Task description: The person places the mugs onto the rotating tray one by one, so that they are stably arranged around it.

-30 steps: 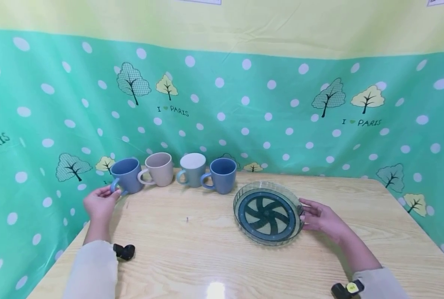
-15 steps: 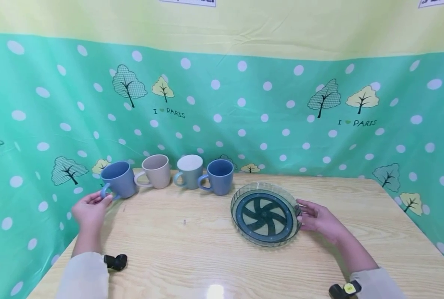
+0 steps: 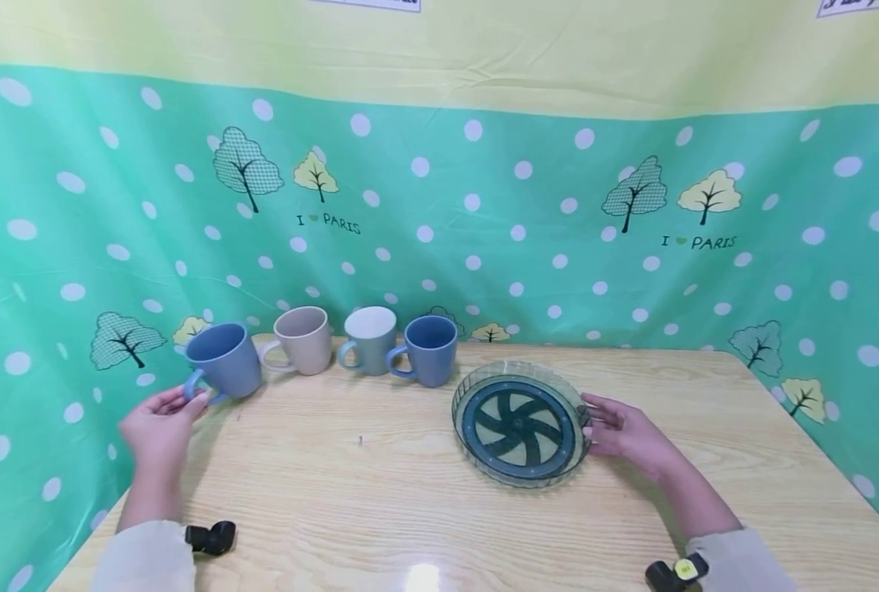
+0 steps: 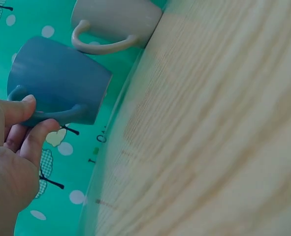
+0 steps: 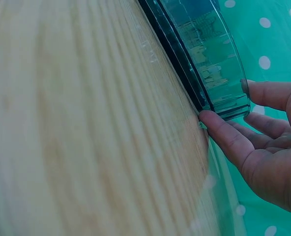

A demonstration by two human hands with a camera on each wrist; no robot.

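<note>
At the table's left end my left hand [image 3: 159, 432] pinches the handle of a blue mug [image 3: 233, 367] between thumb and fingers. The mug tilts slightly; in the left wrist view its body [image 4: 56, 78] overlaps the pinkish-beige mug behind it. On the right, my right hand [image 3: 627, 436] grips the side of a round, clear greenish dish [image 3: 520, 481] with a dark swirl-patterned base. The right wrist view has one digit low by the dish's base [image 5: 189, 73] and another at its rim.
A row along the table's back edge holds a pinkish-beige mug [image 3: 307, 345], a grey-green mug with white inside [image 3: 372, 345] and a second blue mug [image 3: 433, 358]. Behind stands a green dotted curtain [image 3: 476, 205]. The wooden table [image 3: 335, 510] stretches in front.
My left hand and its blue mug have moved left and a little toward me, widening the gap to the beige mug. The right hand stays at the dish; the view shifts slightly.
</note>
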